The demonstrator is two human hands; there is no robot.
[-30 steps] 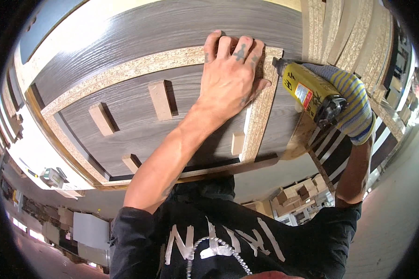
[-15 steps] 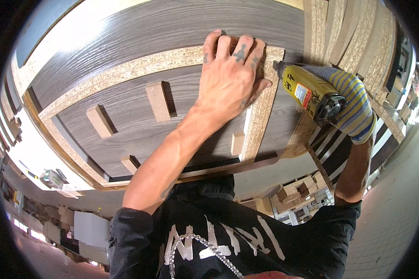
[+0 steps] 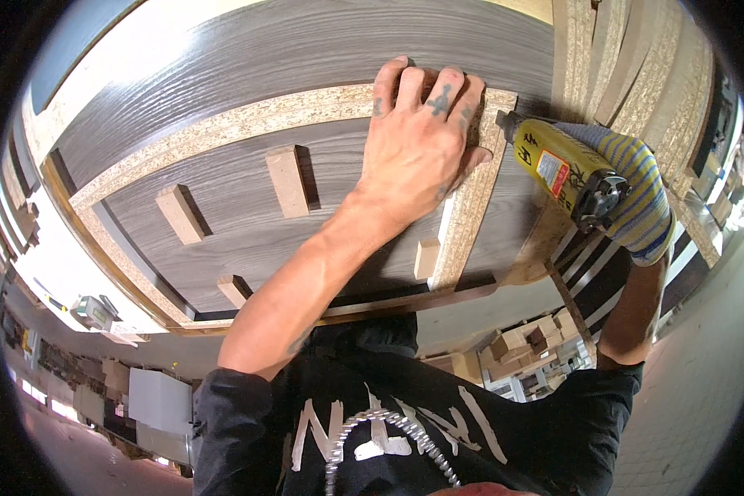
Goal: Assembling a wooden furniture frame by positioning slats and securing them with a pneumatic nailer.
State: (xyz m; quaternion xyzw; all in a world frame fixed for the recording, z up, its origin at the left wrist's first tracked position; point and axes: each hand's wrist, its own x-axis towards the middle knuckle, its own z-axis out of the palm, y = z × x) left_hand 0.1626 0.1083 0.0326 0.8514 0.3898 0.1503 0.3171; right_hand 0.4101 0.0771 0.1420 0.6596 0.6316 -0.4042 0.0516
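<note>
My bare left hand (image 3: 420, 140) is closed over the far right corner of a particleboard frame (image 3: 264, 112), its fingers curled across the far strip and its thumb on the right strip (image 3: 474, 198). The frame lies on a grey wood-grain panel (image 3: 322, 41). In a striped knit glove, my right hand (image 3: 641, 190) grips a yellow nail gun (image 3: 558, 165). The gun lies tilted, its dark nose at the outer edge of the right strip, near the corner. Whether the nose touches the strip I cannot tell. My right fingers are mostly hidden behind the gun.
Several small wood blocks (image 3: 288, 183) stand on the panel inside the frame. Long particleboard strips (image 3: 649, 70) are stacked at the far right. A small green-and-grey device (image 3: 96, 312) lies at the left on a bright surface. Cut wood pieces (image 3: 525, 343) sit below the near edge.
My left hand, the frame's right end, the panel edge and the nail gun all appear slightly farther right. Both hands keep their grips.
</note>
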